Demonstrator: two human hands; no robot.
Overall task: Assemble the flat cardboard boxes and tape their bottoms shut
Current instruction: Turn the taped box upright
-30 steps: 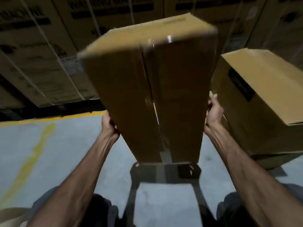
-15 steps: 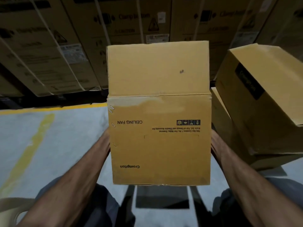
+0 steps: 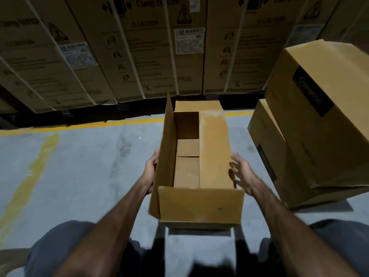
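open box [image 3: 199, 206] centre floor | stacked boxes [image 3: 319, 124] right | strapped cartons [image 3: 139, 47] behind
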